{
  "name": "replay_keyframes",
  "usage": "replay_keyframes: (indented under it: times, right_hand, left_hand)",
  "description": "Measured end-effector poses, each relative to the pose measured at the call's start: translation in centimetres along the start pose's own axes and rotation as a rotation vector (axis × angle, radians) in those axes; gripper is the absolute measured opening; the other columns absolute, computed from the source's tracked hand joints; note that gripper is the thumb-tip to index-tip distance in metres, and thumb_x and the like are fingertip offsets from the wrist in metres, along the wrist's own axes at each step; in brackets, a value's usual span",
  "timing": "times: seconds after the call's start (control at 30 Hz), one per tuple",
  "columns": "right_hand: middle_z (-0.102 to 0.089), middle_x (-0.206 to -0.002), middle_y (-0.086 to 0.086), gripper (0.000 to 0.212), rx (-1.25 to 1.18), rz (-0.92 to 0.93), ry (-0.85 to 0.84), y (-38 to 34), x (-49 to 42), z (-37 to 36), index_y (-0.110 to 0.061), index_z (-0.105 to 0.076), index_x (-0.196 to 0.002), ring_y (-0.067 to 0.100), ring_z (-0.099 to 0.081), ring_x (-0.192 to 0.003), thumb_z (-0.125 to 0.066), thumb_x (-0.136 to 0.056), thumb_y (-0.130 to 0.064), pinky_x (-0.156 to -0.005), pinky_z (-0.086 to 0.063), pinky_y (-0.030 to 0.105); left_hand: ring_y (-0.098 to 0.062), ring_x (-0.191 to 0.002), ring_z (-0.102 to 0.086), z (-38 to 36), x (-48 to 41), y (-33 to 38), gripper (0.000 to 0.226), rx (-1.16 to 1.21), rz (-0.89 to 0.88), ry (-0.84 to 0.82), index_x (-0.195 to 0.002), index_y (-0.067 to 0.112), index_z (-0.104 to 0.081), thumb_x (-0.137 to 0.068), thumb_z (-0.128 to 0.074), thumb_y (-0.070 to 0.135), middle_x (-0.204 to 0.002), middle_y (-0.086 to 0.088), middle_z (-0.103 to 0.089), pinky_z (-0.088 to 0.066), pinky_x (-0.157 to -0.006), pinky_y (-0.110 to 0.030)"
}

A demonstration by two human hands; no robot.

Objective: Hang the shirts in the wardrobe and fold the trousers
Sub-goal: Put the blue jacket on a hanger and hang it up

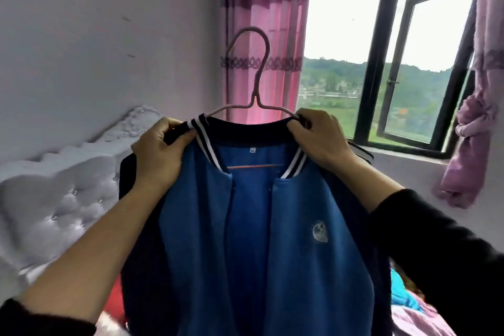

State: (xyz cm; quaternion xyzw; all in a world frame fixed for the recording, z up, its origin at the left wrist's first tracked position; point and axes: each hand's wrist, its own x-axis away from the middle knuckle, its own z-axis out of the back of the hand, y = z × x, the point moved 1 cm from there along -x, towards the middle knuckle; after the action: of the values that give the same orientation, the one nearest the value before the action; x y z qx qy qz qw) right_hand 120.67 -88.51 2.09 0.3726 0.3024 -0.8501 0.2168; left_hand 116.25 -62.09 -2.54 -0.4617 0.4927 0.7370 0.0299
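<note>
1. Bedroom corner here: a pale wall [95, 22] on the left, a grey tufted headboard [54, 194] low beneath it, a pink curtain [261, 22] in the corner and a dark-framed window [381, 63], 1 pane swung open onto green hills.
2. A second curtain [474, 144], knotted, hangs at the far right edge. Bright bedding [409, 305] shows low on the right, partly hidden.
3. The shirt [272, 254] is held up in mid-air in front of the curtain and window, collar at the top, body dropping straight down out of view, so its long axis runs vertical.
4. Its open front faces the camera, and the pale hanger [256, 90] sits inside the collar with the hook standing up, curling to the left.
5. Looks: blue body, dark navy sleeves, navy collar with white stripes, a small white tag inside the neck and a white crest on the chest.
6. The left hand [161, 155] is curled tight over the left end of the collar.
7. The right hand [319, 139] pinches the collar's right end together with the hanger's arm.
</note>
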Motion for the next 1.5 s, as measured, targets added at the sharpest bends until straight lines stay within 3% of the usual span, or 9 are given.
replay_keyframes:
  times: [0.27,0.37,0.47,0.63,0.8,1.0,1.23,1.37,1.5]
  right_hand:
    - [-0.030,-0.052,-0.003,0.047,-0.264,0.137,-0.521,-12.8,0.6,-3.8,-0.013,-0.035,-0.060,0.014,-0.026,-0.049,-0.047,-0.097,-0.038,-0.052,-0.024,0.028]
    - [-0.030,-0.053,-0.002,0.045,-0.350,0.122,-0.580,-17.9,1.2,-6.5,-0.011,-0.038,-0.060,0.012,-0.026,-0.048,-0.049,-0.095,-0.037,-0.051,-0.025,0.026]
    - [-0.041,-0.053,-0.001,0.042,-0.469,0.019,-0.546,-23.0,1.7,-9.8,0.002,-0.057,-0.061,0.013,-0.036,-0.052,-0.058,-0.090,-0.028,-0.054,-0.032,0.026]
    - [-0.038,-0.035,-0.012,0.045,-0.566,-0.008,-0.621,-33.6,4.2,-15.2,-0.015,-0.046,-0.046,0.006,-0.036,-0.041,-0.068,-0.085,-0.018,-0.042,-0.030,0.018]
    - [-0.053,-0.053,-0.001,0.030,-0.678,-0.082,-0.770,-44.7,7.1,-20.5,-0.012,-0.057,-0.055,0.016,-0.050,-0.054,-0.075,-0.078,-0.017,-0.055,-0.040,0.025]
    - [-0.064,-0.068,0.005,0.016,-0.793,-0.239,-0.921,-55.2,9.6,-25.9,-0.005,-0.069,-0.068,0.019,-0.057,-0.063,-0.077,-0.077,-0.015,-0.072,-0.052,0.032]
    - [-0.056,-0.054,-0.001,0.019,-0.893,-0.192,-1.069,-69.0,11.4,-31.4,-0.006,-0.064,-0.072,0.012,-0.053,-0.053,-0.070,-0.086,-0.018,-0.060,-0.049,0.024]
    - [-0.060,-0.068,0.004,0.020,-1.007,-0.112,-1.081,-76.4,11.2,-35.2,-0.004,-0.064,-0.077,0.017,-0.055,-0.072,-0.061,-0.093,-0.017,-0.089,-0.050,0.035]
    - [-0.059,-0.066,-0.003,0.025,-1.148,-0.045,-1.109,-83.0,10.6,-40.0,-0.006,-0.067,-0.082,0.011,-0.052,-0.072,-0.053,-0.098,-0.018,-0.093,-0.043,0.033]
  left_hand:
    - [-0.004,-0.077,-0.061,14.3,2.5,-0.2,0.005,-0.104,0.007,0.126,-0.081,0.025,-0.068,-0.080,-0.074,0.024,-0.081,0.013,-0.068,-0.048,-0.080,-0.027]
    - [-0.023,-0.102,-0.055,19.6,3.3,-0.8,0.020,-0.455,-0.006,0.226,-0.094,0.021,-0.070,-0.082,-0.071,0.037,-0.094,0.005,-0.065,-0.041,-0.095,-0.044]
    - [-0.026,-0.112,-0.040,25.1,5.0,-1.1,0.033,-0.728,-0.034,0.357,-0.109,0.023,-0.061,-0.085,-0.062,0.046,-0.110,-0.004,-0.052,-0.029,-0.094,-0.041]
    - [-0.016,-0.086,-0.051,32.6,8.8,-3.7,0.046,-0.720,0.190,0.163,-0.108,0.021,-0.042,-0.078,-0.065,0.047,-0.099,0.006,-0.049,-0.042,-0.072,-0.032]
    - [-0.009,-0.058,-0.046,43.5,9.4,-7.0,0.016,-0.694,0.312,0.112,-0.089,0.015,-0.043,-0.086,-0.058,0.010,-0.065,0.002,-0.051,-0.034,-0.053,-0.024]
    - [-0.009,-0.053,-0.038,56.7,10.4,-9.7,0.010,-0.719,0.438,-0.021,-0.082,0.008,-0.048,-0.084,-0.057,0.006,-0.058,0.001,-0.047,-0.030,-0.048,-0.017]
    - [-0.013,-0.081,-0.054,69.0,7.1,-12.0,0.018,-0.743,0.552,0.015,-0.108,0.016,-0.051,-0.091,-0.057,0.017,-0.088,0.005,-0.056,-0.042,-0.066,-0.022]
    - [-0.013,-0.095,-0.052,75.4,4.6,-14.0,0.029,-0.811,0.529,0.129,-0.118,0.012,-0.055,-0.090,-0.059,0.017,-0.107,-0.001,-0.057,-0.039,-0.078,-0.023]
    - [-0.015,-0.092,-0.055,82.2,1.7,-15.8,0.029,-0.895,0.513,0.234,-0.117,0.012,-0.057,-0.088,-0.060,0.016,-0.113,-0.005,-0.059,-0.041,-0.076,-0.024]
